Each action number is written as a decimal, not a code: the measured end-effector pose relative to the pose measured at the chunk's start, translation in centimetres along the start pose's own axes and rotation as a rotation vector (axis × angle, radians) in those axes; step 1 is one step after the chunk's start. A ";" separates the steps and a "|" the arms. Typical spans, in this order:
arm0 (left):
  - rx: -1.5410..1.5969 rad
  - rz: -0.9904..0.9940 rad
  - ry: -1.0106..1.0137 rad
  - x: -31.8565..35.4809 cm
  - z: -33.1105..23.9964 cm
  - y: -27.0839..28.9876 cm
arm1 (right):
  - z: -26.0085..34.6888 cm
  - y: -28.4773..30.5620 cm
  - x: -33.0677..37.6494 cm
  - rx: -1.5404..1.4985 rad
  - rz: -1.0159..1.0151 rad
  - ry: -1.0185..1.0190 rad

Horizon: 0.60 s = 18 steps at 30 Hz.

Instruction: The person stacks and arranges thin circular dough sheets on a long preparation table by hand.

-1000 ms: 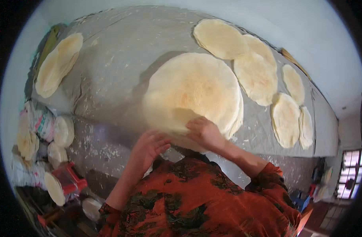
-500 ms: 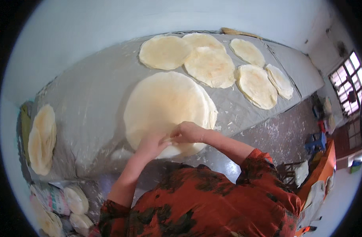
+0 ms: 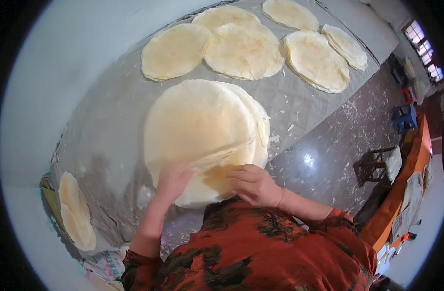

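Observation:
A pile of large, thin, round flatbreads (image 3: 198,116) lies in front of me, pale cream and loosely stacked. The near part of the top sheet is raised in a crease, with shadow beneath it. My right hand (image 3: 255,185) is at the near right of the pile, its curled fingers closed on the sheet's near edge. At the near left, my left hand (image 3: 174,180) rests over the same sheet; motion blurs its fingers, so their grip cannot be made out.
Several smaller stacks of round flatbreads (image 3: 244,51) lie along the far side of the grey cloth-covered surface (image 3: 105,126). Another stack (image 3: 76,211) sits at the left edge. On the floor to the right are a blue stool (image 3: 404,118) and a dark wooden stool (image 3: 377,162).
My hands have moved apart, the right one rightward and nearer to me. The top sheet's near part has come up into a crease. The view has shifted too.

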<state>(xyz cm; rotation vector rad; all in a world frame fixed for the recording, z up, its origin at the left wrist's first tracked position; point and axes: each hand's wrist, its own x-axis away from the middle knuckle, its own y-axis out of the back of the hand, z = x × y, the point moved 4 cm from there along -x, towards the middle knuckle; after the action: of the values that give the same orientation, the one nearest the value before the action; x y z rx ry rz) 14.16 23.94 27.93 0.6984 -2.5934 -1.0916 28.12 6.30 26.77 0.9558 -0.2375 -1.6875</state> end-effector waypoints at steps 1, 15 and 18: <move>-0.007 0.003 -0.009 -0.3 0.3 -0.1 | 0.7 -0.5 -1.3 0.007 0.050 0.031; 0.824 -0.333 0.153 -15.4 21.8 32.3 | 1.4 -6.6 0.3 0.218 0.235 -0.274; 0.805 -0.310 0.153 -14.8 36.6 39.4 | 1.2 -7.6 -0.6 0.226 0.250 -0.302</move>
<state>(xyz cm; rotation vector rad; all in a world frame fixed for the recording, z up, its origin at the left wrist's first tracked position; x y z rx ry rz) -0.74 77.62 30.54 1.3118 -2.7972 0.0219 21.85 9.16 23.29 0.7930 -0.7319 -1.5882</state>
